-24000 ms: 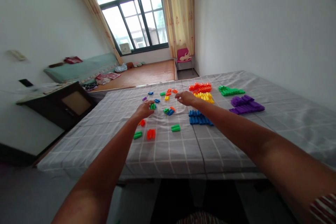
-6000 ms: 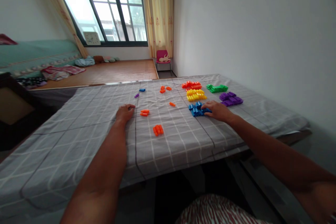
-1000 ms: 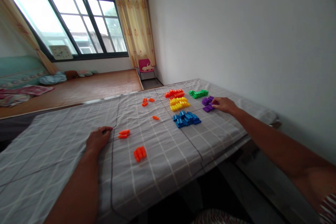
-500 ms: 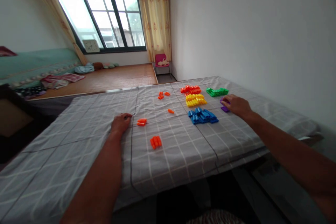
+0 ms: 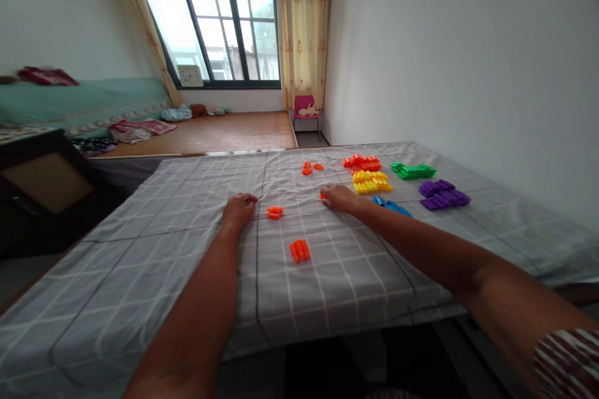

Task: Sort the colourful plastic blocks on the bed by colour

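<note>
My right hand (image 5: 339, 197) is over the middle of the cloth, its fingers closed on a small orange piece (image 5: 322, 195) that partly shows at the fingertips. My left hand (image 5: 240, 207) rests on the cloth with curled fingers; whether anything is inside is hidden. Just right of it lie a few orange pieces (image 5: 274, 212). Nearer the front edge is a group of orange pieces (image 5: 300, 250), and more orange pieces (image 5: 307, 168) lie farther back. Stacks of red (image 5: 362, 163), yellow (image 5: 372, 182), green (image 5: 412, 171) and purple (image 5: 443, 194) pieces stand at the right. My right forearm partly covers the blue pieces (image 5: 392, 205).
A grey checked cloth (image 5: 187, 274) covers the table. White wall (image 5: 449, 56) rises along the right side. Beyond the table are a wooden platform (image 5: 234, 131), a pink chair (image 5: 305, 106) and a window. A dark cabinet (image 5: 42, 181) stands at the left.
My right hand has moved left from the purple pieces to the lone orange piece and closed on it. The view has turned slightly left. My left hand has stayed on the cloth.
</note>
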`<state>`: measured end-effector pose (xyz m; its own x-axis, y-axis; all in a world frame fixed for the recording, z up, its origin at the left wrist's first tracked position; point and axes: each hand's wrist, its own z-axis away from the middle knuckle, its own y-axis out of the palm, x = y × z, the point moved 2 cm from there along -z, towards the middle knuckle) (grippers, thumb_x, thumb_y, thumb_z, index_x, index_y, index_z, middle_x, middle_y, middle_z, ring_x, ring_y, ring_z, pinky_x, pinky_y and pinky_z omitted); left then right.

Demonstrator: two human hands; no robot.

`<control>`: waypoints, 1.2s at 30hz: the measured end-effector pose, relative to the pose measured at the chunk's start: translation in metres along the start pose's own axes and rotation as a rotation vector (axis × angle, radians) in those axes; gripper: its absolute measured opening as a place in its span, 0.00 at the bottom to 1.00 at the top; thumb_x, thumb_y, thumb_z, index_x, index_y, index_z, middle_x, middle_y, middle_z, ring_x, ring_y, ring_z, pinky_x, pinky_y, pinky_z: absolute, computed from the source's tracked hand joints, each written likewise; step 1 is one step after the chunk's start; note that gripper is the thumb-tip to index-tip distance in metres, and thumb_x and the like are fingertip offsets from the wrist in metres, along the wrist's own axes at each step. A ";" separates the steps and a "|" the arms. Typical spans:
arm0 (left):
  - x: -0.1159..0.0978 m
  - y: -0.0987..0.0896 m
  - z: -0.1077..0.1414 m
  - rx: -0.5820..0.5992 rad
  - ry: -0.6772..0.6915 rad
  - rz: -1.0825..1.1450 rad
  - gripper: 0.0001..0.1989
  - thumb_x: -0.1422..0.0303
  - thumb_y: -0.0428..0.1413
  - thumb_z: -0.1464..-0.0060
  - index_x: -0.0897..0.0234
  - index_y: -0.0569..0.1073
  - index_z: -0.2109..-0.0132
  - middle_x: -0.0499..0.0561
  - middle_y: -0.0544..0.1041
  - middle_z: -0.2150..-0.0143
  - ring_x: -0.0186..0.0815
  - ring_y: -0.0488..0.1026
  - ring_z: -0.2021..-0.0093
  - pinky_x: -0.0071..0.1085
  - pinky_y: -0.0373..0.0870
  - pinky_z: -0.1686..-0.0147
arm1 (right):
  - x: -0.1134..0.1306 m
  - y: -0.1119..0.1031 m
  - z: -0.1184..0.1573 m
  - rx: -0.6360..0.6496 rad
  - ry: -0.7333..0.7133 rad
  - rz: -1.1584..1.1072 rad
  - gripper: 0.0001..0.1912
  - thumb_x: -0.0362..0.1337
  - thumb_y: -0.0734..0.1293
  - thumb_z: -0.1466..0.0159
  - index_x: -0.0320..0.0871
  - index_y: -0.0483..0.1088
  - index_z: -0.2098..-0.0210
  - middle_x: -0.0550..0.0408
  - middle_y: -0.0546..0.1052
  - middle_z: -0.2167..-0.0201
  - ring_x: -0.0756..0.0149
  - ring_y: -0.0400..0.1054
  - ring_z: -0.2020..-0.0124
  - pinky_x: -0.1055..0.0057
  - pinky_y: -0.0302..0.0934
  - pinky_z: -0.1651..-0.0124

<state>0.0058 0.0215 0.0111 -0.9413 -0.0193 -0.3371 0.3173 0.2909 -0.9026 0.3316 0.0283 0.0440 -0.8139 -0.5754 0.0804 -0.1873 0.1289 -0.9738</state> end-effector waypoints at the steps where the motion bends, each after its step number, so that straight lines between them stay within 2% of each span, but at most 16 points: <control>1: 0.000 0.001 0.000 -0.001 0.010 0.002 0.16 0.69 0.50 0.47 0.57 0.80 0.57 0.50 0.79 0.54 0.38 0.73 0.53 0.31 0.68 0.50 | 0.001 0.001 -0.003 0.014 -0.002 0.003 0.17 0.42 0.64 0.34 0.42 0.68 0.48 0.47 0.71 0.49 0.61 0.68 0.53 0.60 0.66 0.52; 4: 0.001 0.002 -0.001 -0.008 0.031 0.007 0.16 0.70 0.50 0.47 0.58 0.80 0.57 0.51 0.79 0.55 0.38 0.73 0.54 0.31 0.68 0.50 | 0.000 0.001 -0.009 0.073 -0.014 0.014 0.13 0.38 0.67 0.37 0.43 0.73 0.53 0.46 0.75 0.53 0.60 0.69 0.54 0.67 0.63 0.53; 7: 0.002 0.004 -0.003 -0.017 0.036 0.009 0.15 0.70 0.50 0.48 0.58 0.81 0.58 0.51 0.79 0.56 0.39 0.73 0.54 0.31 0.68 0.50 | -0.006 0.002 -0.008 0.109 -0.064 0.033 0.14 0.33 0.66 0.39 0.47 0.74 0.54 0.48 0.77 0.54 0.58 0.67 0.51 0.66 0.62 0.53; 10: 0.003 0.005 -0.004 -0.020 0.040 0.014 0.15 0.69 0.51 0.48 0.57 0.81 0.58 0.51 0.79 0.57 0.38 0.73 0.55 0.31 0.68 0.50 | -0.015 0.004 -0.006 0.070 -0.086 0.008 0.19 0.26 0.64 0.41 0.49 0.75 0.54 0.51 0.76 0.50 0.57 0.63 0.45 0.64 0.61 0.50; 12: 0.004 0.006 -0.004 -0.018 0.036 0.014 0.15 0.69 0.51 0.48 0.57 0.81 0.58 0.50 0.79 0.57 0.38 0.73 0.55 0.31 0.68 0.50 | -0.019 0.003 -0.006 0.018 -0.039 -0.033 0.22 0.22 0.62 0.42 0.47 0.75 0.53 0.52 0.75 0.48 0.60 0.63 0.44 0.65 0.59 0.47; 15: 0.004 0.005 -0.004 -0.014 0.036 0.010 0.16 0.70 0.50 0.48 0.58 0.80 0.58 0.51 0.79 0.56 0.38 0.73 0.54 0.31 0.68 0.50 | -0.022 -0.002 -0.007 0.015 0.061 -0.074 0.19 0.26 0.61 0.38 0.42 0.73 0.50 0.49 0.76 0.50 0.63 0.69 0.49 0.69 0.59 0.46; 18: 0.003 0.003 -0.002 -0.009 0.034 0.014 0.15 0.70 0.50 0.48 0.58 0.80 0.58 0.51 0.79 0.55 0.37 0.73 0.54 0.30 0.68 0.50 | -0.019 -0.006 -0.007 0.155 0.084 -0.057 0.20 0.36 0.65 0.37 0.40 0.71 0.47 0.47 0.77 0.52 0.62 0.72 0.54 0.70 0.61 0.50; 22: 0.004 0.002 -0.002 -0.007 0.024 0.024 0.15 0.70 0.50 0.48 0.58 0.80 0.58 0.50 0.79 0.55 0.37 0.73 0.54 0.30 0.68 0.51 | -0.017 -0.010 -0.006 0.257 0.065 0.014 0.19 0.31 0.65 0.39 0.41 0.73 0.49 0.48 0.77 0.51 0.61 0.71 0.51 0.73 0.61 0.51; 27: 0.007 0.004 -0.004 -0.020 0.018 0.024 0.15 0.69 0.51 0.48 0.58 0.80 0.58 0.50 0.79 0.55 0.37 0.74 0.55 0.29 0.68 0.51 | -0.024 -0.010 -0.005 0.273 0.056 -0.012 0.16 0.30 0.65 0.41 0.41 0.75 0.53 0.50 0.79 0.55 0.61 0.72 0.54 0.73 0.62 0.53; 31: 0.007 0.005 -0.004 -0.023 0.023 0.021 0.16 0.70 0.50 0.48 0.58 0.81 0.58 0.50 0.79 0.55 0.37 0.74 0.54 0.29 0.68 0.51 | -0.029 -0.012 -0.001 0.256 0.058 -0.111 0.21 0.32 0.68 0.42 0.41 0.72 0.49 0.51 0.78 0.55 0.64 0.73 0.57 0.73 0.63 0.55; 33: 0.006 0.004 -0.003 -0.027 0.025 0.022 0.15 0.70 0.50 0.48 0.58 0.81 0.58 0.50 0.79 0.55 0.38 0.74 0.54 0.29 0.68 0.51 | -0.025 -0.013 0.001 0.249 0.001 -0.131 0.20 0.34 0.69 0.42 0.42 0.72 0.49 0.50 0.78 0.55 0.62 0.73 0.57 0.71 0.63 0.54; 36: 0.003 0.003 -0.001 -0.027 0.025 0.026 0.16 0.70 0.51 0.48 0.59 0.81 0.58 0.50 0.80 0.55 0.38 0.74 0.54 0.29 0.68 0.51 | -0.005 -0.015 0.006 0.148 -0.175 -0.131 0.15 0.35 0.70 0.41 0.41 0.74 0.54 0.47 0.77 0.53 0.58 0.70 0.51 0.63 0.60 0.47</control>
<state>0.0038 0.0229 0.0081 -0.9354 0.0122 -0.3534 0.3389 0.3171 -0.8858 0.3421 0.0245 0.0566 -0.6783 -0.7118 0.1825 -0.1923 -0.0677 -0.9790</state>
